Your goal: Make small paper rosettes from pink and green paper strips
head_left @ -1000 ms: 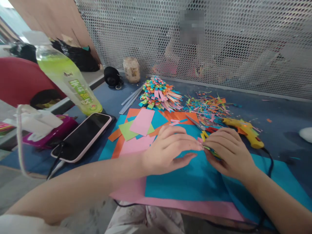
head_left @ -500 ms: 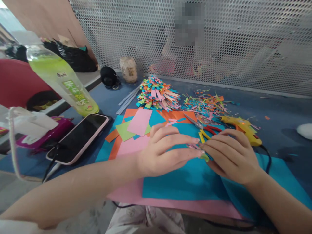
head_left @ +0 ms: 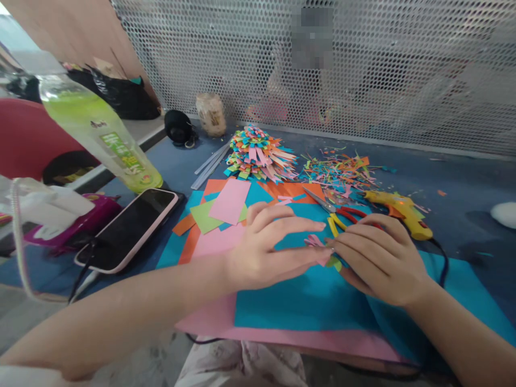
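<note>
My right hand [head_left: 381, 258] is closed, its fingers pinching a small bunch of pink and green paper strips [head_left: 322, 257]. Part of that piece is hidden behind the fingers. Close on its left, my left hand [head_left: 268, 247] has two fingers stretched out and apart, the lower one touching the paper strips. Below both hands lies a large blue paper sheet [head_left: 302, 306]. Just beyond the right hand are scissors [head_left: 322, 201] with red and yellow handles.
A fringed cone of colourful paper strips [head_left: 258, 153] stands at the back, near paper scraps [head_left: 342, 172]. A yellow glue gun [head_left: 399, 212] lies right, clear sticks [head_left: 212, 165] left of the cone. Cut paper pieces [head_left: 230, 201], a phone [head_left: 133, 228] and a green drink bottle [head_left: 100, 131] are left.
The two stretched fingers of my left hand have spread apart, and more of the pink strips shows between them. My right hand has stayed nearly still, holding the piece.
</note>
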`<state>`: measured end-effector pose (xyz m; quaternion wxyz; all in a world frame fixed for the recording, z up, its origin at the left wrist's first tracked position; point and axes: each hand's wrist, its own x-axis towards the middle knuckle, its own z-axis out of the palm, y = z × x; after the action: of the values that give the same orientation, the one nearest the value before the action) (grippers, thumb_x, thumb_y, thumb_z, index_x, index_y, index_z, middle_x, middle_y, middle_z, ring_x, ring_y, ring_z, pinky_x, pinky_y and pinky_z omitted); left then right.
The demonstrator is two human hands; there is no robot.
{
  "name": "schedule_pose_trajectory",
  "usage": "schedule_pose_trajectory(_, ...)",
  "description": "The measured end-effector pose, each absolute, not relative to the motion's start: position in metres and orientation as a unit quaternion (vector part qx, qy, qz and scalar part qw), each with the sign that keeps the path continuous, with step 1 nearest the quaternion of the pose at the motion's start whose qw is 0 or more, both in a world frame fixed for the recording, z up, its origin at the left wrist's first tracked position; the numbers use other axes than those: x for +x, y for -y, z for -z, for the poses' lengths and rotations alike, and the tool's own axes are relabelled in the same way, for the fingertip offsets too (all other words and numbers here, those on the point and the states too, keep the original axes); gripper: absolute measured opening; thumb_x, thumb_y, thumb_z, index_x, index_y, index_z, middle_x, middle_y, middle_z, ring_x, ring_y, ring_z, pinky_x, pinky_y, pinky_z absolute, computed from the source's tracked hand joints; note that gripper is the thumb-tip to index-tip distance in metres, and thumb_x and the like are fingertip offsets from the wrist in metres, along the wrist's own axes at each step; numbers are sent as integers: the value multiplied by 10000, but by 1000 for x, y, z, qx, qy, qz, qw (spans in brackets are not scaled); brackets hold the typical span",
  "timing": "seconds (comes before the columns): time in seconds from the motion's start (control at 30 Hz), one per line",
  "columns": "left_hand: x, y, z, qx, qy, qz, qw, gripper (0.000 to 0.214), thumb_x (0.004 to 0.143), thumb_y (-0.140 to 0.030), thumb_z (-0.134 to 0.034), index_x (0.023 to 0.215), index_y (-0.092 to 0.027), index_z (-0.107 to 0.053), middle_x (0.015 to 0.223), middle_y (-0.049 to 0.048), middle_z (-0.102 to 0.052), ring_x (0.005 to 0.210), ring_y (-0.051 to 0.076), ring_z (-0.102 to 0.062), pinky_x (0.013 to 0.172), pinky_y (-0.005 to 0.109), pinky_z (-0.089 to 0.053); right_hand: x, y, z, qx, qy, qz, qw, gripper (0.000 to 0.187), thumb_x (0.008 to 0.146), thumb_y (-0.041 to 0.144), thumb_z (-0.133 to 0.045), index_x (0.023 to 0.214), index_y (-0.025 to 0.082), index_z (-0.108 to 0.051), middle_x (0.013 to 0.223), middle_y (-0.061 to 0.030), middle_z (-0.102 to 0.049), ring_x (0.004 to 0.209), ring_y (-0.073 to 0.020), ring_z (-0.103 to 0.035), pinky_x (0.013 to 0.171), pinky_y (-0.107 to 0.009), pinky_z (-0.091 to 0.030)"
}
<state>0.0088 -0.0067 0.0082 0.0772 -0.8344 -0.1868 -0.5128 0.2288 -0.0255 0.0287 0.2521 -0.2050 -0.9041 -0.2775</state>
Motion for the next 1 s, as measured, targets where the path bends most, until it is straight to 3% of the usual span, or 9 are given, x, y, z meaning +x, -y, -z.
schedule_pose_trajectory(0.3, 11, 7, -8, -827, 197, 518, 95, 152, 732, -237, -678, 827, -355, -681, 932, -24, -660, 894, 157, -517, 815, 345, -379, 227, 27, -30, -216, 905, 263, 255, 129, 791, 149, -537, 914, 150, -576, 783, -66, -675, 753, -213, -591, 720, -432, -458)
schedule_pose_trajectory(0.53, 8, 5, -5, -830, 196, 512, 104, 393, 704, -302, -704, 1073, -256, -578, 965, -6, -677, 920, 167, -535, 828, 327, -399, 228, 26, -29, -219, 906, 267, 244, 146, 771, 158, -564, 913, 187, -582, 801, -78, -667, 762, -225, -585, 733, -439, -450)
schedule_pose_trajectory(0.8, 10, 9, -8, -847, 156, 500, 94, 294, 770, -145, -638, 1042, -219, -554, 802, -86, -708, 836, 110, -580, 967, 324, -253, 227, 27, -28, -222, 905, 268, 245, 132, 768, 139, -567, 898, 159, -569, 781, -64, -679, 752, -215, -590, 724, -432, -452)
schedule_pose_trajectory(1.0, 7, 9, -5, -858, 153, 486, 72, 299, 814, -110, -568, 1090, -221, -536, 834, -80, -711, 881, 103, -579, 960, 308, -277, 227, 28, -29, -225, 906, 267, 241, 120, 782, 144, -562, 898, 171, -575, 785, -59, -688, 754, -212, -605, 740, -426, -449)
